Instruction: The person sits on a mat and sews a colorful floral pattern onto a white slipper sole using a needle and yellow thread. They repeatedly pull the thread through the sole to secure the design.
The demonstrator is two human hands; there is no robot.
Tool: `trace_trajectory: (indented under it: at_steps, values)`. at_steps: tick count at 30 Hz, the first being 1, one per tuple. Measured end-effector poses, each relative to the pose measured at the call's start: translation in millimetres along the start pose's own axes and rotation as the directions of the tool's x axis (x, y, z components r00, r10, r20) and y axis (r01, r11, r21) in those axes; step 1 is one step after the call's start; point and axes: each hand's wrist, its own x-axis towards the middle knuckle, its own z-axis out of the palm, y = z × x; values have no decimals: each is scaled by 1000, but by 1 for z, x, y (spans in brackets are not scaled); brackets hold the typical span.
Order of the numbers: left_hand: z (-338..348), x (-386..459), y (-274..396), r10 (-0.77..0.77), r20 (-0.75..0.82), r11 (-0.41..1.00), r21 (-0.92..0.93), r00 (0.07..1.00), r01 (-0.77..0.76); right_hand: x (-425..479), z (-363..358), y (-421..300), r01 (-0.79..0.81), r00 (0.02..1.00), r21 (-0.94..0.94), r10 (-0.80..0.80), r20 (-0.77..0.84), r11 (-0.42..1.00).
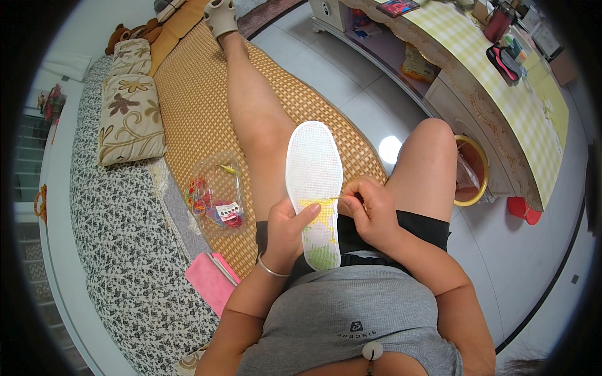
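A white fabric shoe insole [314, 160] is held upright over my lap, with yellow and green stitching on its lower half. My left hand [289, 230] grips its left edge, the thumb lying over the yellow stitches. At the insole's right edge, my right hand [369, 211] pinches a thin needle [333, 197] between thumb and fingers; its tip points left across the top of the yellow part. A clear plastic tray [240, 188] with tangled colored threads [200, 195] and a card lies left of my thigh.
Under my leg is a woven mat [188, 75]. Patterned cushions [131, 117] and a pink cloth [211, 282] lie on the left. To the right stand a cabinet with a checked tablecloth [498, 89], a yellow-rimmed bin [484, 164] and a red plastic object [523, 210] on the floor.
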Motion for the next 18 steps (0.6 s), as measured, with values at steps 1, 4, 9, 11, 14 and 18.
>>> trace_trajectory:
  at_steps: [1,4,9,11,14,18]
  values:
    - [0,0,-1,6,1,1000,15,1000,-6,0,2,0,28,1000,-17,-28,4,999]
    - [-2,2,-4,19,-5,999,51,1000,-19,0,7,5,119,993,-73,-119,2,990]
    - [-3,5,-4,39,-66,993,111,997,-32,13,6,2,290,952,-269,-305,-13,918]
    - [-2,7,-4,89,-96,987,142,991,-75,18,3,-4,351,925,-313,-378,-29,883]
    - [1,6,-5,100,-95,986,144,990,-85,12,13,-5,331,939,-293,-345,6,897]
    - [3,3,-6,70,-68,996,66,995,-66,10,14,-5,190,978,-227,-205,-43,955]
